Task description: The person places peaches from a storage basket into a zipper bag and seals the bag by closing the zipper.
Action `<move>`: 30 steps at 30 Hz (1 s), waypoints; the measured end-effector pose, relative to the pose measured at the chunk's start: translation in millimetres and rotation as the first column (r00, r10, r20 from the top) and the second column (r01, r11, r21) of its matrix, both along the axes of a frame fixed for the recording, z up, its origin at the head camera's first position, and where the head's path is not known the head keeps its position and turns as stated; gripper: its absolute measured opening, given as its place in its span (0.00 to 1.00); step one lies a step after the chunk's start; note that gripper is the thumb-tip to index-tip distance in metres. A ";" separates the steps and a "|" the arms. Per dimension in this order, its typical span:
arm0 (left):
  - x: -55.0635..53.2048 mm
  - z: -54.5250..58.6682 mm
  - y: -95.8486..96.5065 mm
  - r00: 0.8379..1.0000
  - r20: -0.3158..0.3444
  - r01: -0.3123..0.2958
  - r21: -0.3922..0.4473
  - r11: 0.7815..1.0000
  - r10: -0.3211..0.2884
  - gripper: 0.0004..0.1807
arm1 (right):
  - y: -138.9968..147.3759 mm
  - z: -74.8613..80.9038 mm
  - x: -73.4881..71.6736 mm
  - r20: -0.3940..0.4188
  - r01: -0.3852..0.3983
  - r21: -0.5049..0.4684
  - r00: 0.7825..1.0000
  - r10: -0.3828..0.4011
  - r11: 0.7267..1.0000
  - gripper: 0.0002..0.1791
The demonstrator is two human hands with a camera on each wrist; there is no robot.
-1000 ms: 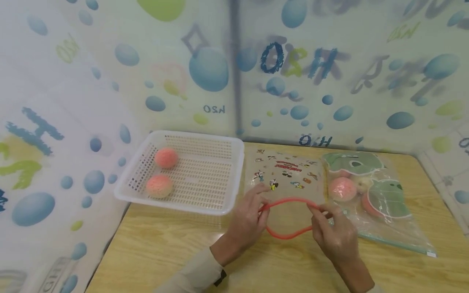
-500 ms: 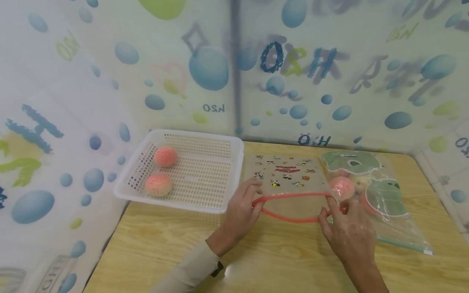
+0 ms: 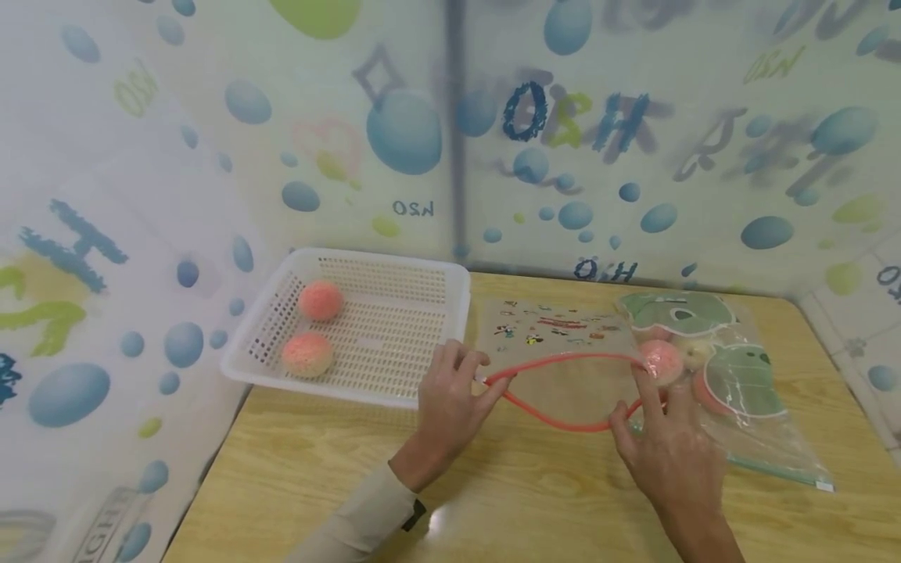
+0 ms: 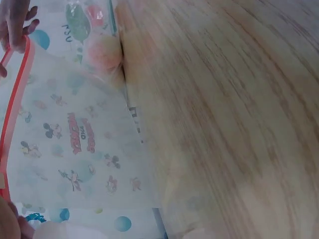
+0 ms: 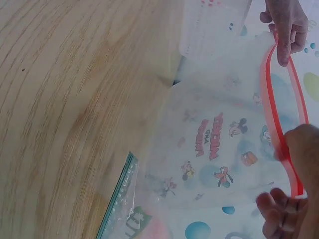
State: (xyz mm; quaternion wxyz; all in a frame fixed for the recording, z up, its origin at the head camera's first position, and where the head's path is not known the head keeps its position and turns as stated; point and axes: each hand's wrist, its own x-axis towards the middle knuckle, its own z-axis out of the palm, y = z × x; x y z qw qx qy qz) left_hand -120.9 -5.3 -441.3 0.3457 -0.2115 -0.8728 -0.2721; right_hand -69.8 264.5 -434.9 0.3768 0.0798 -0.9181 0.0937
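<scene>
A clear zip bag [image 3: 556, 387] with cartoon prints and a red zip edge is held up by both hands, its mouth spread into a long oval. The left hand [image 3: 450, 399] pinches the left end of the red edge between thumb and fingers. At the other end, the right hand [image 3: 672, 453] grips the red edge, thumb low and a finger over the top. In the right wrist view the bag's printed side [image 5: 214, 139] hangs flat, with nothing visible inside. Right of it lies a filled zip bag [image 3: 753, 438] with green animal prints and several round pink and pale things.
A white slotted basket [image 3: 394, 399] stands at the back left, holding two pink round foam-like pieces, one above [image 3: 321, 301] the other [image 3: 307, 355]. The wooden table [image 3: 493, 508] runs back to patterned walls [image 3: 338, 156] behind and on the left.
The right hand has moved right and the left hand slightly left, stretching the red mouth from a rounder loop into a longer one. Over the last half second the mouth has spread somewhat wider again.
</scene>
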 end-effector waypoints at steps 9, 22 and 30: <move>-0.4 -2.1 1.5 0.995 0.019 0.091 0.093 0.991 -0.093 0.19 | -21.5 -4.9 -6.3 -0.128 -0.270 0.014 0.955 0.269 0.963 0.26; 4.8 -4.1 -12.8 0.995 0.036 0.089 0.102 0.991 -0.094 0.21 | -34.6 -1.5 -17.2 -0.121 -0.359 -0.007 0.927 0.355 0.933 0.29; 3.7 -6.9 -31.8 0.997 0.022 0.072 0.125 0.990 -0.075 0.27 | -29.8 -2.9 -19.3 -0.123 -0.301 -0.036 0.948 0.295 0.953 0.34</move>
